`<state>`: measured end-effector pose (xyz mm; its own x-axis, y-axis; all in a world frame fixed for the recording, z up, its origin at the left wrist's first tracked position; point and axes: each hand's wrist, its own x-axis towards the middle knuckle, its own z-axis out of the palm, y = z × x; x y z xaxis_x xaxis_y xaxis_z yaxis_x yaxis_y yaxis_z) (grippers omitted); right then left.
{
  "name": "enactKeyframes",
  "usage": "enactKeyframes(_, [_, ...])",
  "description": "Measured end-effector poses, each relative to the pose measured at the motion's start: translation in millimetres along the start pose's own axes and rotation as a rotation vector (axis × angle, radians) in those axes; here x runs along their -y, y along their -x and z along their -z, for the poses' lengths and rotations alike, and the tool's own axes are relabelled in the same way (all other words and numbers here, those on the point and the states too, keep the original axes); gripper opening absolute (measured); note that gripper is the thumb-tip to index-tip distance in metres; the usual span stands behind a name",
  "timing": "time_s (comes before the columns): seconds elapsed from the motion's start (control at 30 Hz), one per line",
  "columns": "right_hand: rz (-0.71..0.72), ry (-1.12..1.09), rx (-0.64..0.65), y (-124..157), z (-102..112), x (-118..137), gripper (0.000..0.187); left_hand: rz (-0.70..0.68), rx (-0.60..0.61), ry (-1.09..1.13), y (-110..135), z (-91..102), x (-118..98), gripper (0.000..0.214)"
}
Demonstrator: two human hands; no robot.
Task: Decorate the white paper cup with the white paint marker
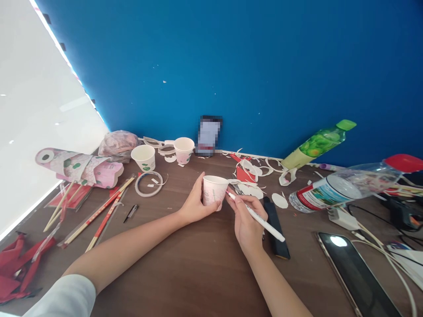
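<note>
My left hand (197,200) is wrapped round a pale pink paper cup (213,190), its thumb across the front. The cup is upright, mouth up, over the brown table (198,273). In my right hand (247,220) is a white marker (269,228), gripped like a pen, its tip by the cup's right side. Whether the tip touches the cup I cannot tell. Behind stand two more paper cups, one with a green print (144,159) and one with a pink print (184,152). A roll of tape (148,193) lies left of my left hand.
White paper scraps (254,191) and a black case (276,229) lie right. A green bottle (313,145) leans on the blue wall (231,66); a clear bottle (333,191), phone (358,275) and cables are farther right. Wrapped chopsticks (107,215) and a cut-paper figure (79,167) lie left.
</note>
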<state>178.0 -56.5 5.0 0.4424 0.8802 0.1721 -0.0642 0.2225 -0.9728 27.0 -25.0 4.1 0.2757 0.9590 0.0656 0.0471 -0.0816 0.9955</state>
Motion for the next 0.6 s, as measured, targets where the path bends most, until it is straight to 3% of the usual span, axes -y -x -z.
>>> enactKeyframes(0.23, [0.019, -0.102, 0.134, 6.7, -6.6, 15.0, 0.017, 0.015, 0.001, 0.069, -2.1, 1.5, -1.4, 0.094])
enactKeyframes(0.6, [0.116, 0.033, 0.144, 6.5, -5.4, 12.8, 0.009, 0.009, -0.008, 0.071, -3.8, 1.2, -0.4, 0.089])
